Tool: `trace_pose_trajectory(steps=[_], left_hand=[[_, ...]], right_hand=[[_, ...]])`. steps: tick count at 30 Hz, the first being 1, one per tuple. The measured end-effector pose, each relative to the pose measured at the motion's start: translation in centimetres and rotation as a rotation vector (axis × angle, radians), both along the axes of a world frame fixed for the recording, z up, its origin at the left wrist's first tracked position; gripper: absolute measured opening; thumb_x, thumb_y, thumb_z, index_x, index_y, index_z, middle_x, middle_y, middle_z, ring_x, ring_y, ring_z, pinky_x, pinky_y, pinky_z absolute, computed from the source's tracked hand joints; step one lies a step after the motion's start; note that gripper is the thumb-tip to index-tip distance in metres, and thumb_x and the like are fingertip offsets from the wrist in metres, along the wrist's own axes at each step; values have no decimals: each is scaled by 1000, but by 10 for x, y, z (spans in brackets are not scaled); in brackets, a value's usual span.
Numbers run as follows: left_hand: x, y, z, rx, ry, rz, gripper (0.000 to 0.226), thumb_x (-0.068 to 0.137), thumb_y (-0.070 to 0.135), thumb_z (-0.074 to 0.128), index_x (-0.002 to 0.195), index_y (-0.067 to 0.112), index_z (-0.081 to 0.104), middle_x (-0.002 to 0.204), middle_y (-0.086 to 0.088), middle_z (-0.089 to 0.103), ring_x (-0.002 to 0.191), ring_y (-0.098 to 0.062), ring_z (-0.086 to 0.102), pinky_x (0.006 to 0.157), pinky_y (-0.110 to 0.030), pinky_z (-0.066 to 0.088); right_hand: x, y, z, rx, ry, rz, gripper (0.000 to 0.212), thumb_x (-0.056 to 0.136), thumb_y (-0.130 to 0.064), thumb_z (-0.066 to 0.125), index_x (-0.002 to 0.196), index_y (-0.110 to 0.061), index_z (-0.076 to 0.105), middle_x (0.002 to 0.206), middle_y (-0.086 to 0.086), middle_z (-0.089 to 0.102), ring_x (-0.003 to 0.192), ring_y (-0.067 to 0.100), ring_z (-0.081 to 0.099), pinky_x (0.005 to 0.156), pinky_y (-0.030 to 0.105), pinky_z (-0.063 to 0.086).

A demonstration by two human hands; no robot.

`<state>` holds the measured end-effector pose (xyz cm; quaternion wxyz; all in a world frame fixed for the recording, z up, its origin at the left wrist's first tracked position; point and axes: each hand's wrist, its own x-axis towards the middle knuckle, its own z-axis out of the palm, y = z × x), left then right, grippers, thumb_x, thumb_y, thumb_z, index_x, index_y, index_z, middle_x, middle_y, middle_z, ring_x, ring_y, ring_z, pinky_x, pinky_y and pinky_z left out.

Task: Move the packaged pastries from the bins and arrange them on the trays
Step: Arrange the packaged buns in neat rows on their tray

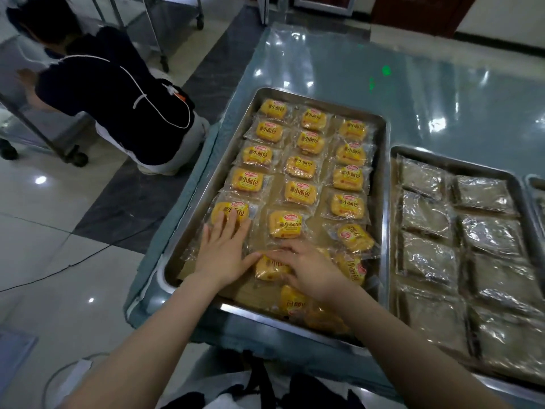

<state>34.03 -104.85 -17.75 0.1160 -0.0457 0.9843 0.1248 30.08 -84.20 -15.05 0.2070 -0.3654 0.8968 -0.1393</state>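
Note:
A steel tray (383,160) holds several yellow packaged pastries in three rows. My left hand (222,249) lies flat with straight fingers, its fingertips on the nearest pastry of the left row (228,211). My right hand (306,268) rests with curved fingers on a loose pastry (269,268) near the tray's front. More unaligned pastries (352,268) lie beside and under my right hand and forearm.
A second steel tray (393,154) on the right carries several brown wrapped pastries (424,215). A third tray's edge (533,184) shows far right. A person (124,93) crouches on the floor at the left beside wheeled metal racks (53,143). The table (442,93) has a glossy cover.

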Motion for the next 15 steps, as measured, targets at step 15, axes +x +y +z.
trace_pose_trajectory(steps=[15], left_hand=[[-3,-23,-7,36,-21,-124,81,86,71,23,140,38,-27,148,-1,-34,135,-21,-33,107,-43,-19]], right_hand=[[-5,-4,-2,27,130,-409,49,100,-30,39,147,-23,28,157,0,21,144,20,14,113,33,10]])
